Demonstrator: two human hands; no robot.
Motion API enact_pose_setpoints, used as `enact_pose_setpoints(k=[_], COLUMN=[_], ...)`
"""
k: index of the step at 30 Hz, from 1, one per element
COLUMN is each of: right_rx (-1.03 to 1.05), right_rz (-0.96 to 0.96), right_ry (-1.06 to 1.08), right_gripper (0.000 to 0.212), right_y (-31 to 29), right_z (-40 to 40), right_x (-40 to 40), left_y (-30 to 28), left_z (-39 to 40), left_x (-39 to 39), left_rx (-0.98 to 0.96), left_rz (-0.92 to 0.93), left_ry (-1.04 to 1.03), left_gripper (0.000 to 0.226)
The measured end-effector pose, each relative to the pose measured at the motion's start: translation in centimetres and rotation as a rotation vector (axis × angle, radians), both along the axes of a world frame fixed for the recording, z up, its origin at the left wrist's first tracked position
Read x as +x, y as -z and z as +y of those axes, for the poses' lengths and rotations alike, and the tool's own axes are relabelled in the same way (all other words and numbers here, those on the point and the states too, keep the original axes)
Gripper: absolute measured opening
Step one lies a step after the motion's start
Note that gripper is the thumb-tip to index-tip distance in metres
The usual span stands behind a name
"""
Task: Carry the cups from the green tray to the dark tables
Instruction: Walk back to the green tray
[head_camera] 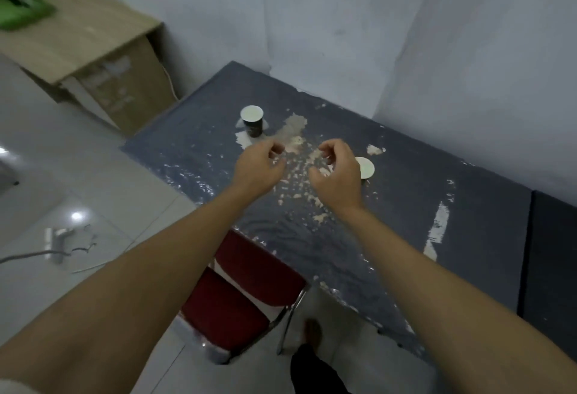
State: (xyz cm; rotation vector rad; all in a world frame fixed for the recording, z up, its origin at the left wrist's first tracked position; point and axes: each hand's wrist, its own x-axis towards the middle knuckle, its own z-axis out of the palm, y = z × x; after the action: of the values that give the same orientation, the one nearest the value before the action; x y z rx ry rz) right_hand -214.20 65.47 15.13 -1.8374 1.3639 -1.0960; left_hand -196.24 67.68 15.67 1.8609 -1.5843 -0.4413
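A worn dark table (406, 206) with peeling patches stands against the white wall. One dark paper cup (252, 121) with a white inside stands upright near the table's far left end. A second cup (366, 168) stands to the right, partly hidden behind my right hand (335, 171). My left hand (260, 167) hovers over the table a little in front of the dark paper cup. Both hands hold nothing, with fingers curled and apart. The green tray (22, 12) lies on a wooden desk at the far left.
A red chair (249, 296) is tucked under the table's near edge. The wooden desk (78, 46) stands left of the table, with a cardboard box (125, 93) under it. Another dark table (552, 268) adjoins on the right. Cables (46, 253) lie on the tiled floor.
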Motion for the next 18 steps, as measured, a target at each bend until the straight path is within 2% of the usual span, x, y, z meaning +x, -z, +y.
enact_pose_setpoints(k=[8, 18], right_rx=[-0.036, -0.009], right_rz=[0.059, 0.113], right_ry=[-0.181, -0.375], right_gripper=[0.022, 0.021], right_y=[-4.0, -5.0], right_z=[8.3, 17.8], right_x=[9.2, 21.0], left_y=[-4.0, -4.9], left_z=[10.5, 23.3], left_x=[9.7, 20.9], left_rx=[-0.005, 0.026], left_rz=[-0.059, -0.076], left_ry=[-0.155, -0.35], left_gripper=[0.022, 0.02])
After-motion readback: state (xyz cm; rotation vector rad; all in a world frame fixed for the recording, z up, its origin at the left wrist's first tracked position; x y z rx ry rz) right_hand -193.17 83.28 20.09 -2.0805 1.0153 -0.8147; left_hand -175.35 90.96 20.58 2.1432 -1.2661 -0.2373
